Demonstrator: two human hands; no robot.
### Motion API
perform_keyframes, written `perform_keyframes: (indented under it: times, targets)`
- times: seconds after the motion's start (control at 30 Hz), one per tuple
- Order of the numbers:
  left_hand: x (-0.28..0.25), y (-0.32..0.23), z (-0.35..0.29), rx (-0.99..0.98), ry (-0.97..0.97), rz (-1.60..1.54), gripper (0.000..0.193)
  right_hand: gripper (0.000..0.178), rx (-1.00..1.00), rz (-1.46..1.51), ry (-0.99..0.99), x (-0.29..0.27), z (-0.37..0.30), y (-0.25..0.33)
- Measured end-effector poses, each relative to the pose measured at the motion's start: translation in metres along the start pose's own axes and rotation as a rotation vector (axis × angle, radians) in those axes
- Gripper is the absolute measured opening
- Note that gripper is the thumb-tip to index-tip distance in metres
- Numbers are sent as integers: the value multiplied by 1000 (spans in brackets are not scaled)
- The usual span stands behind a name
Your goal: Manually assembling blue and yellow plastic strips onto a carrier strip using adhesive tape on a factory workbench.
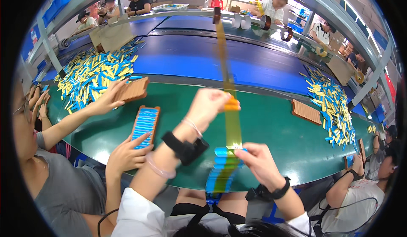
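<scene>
A long strip of translucent amber tape point(232, 129) hangs from a roll point(217, 14) on the overhead rail and runs down towards my lap. My left hand point(206, 105) is closed on this tape partway down, where it looks orange at my fingertips. Lower down, a row of flat blue pieces point(221, 172) lies side by side along the tape, blurred at its lower end over the table's near edge. My right hand point(259, 161) pinches the tape beside the topmost blue piece. Both wrists wear black bands with small devices.
On the green table point(190, 127) lie heaps of blue and yellow pieces, one at left point(97, 78) and one at right point(330, 110). A brown ridged tray point(306, 112) sits at right. A co-worker's hands at left hold another tray point(132, 90) and touch one filled with blue pieces point(145, 127).
</scene>
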State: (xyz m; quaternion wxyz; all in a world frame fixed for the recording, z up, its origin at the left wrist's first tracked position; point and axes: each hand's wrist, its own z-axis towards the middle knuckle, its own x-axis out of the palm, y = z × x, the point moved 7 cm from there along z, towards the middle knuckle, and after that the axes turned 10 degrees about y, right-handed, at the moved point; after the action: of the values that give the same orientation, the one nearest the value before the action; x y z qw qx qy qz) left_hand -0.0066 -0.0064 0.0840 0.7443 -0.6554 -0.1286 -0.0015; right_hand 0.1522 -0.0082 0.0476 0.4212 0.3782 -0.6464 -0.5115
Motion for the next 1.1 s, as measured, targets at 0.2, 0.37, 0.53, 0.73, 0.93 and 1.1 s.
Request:
perform_keyframes:
  times: [0.2, 0.37, 0.53, 0.73, 0.93, 1.1]
  targets:
    - [48, 55, -80, 37, -111, 64, 21, 10, 168, -102, -40, 16, -87, -65]
    - [49, 60, -130, -130, -171, 581, 17, 13, 135, -144, -9, 25, -111, -93]
    - [-17, 2, -187, -30, -709, 1281, 28, 11, -41, -276, 119, 43, -95, -57]
    - [-113, 40, -231, -355, -760, 1437, 52, 9, -24, -177, 128, 42, -102, -62]
    - [-103, 34, -225, -106, -713, 1143, 33, 5, -121, 18, 40, 45, -97, -54]
    - [-29, 50, -212, -48, -667, 1108, 34, 6, 51, 114, -133, 35, -107, -84]
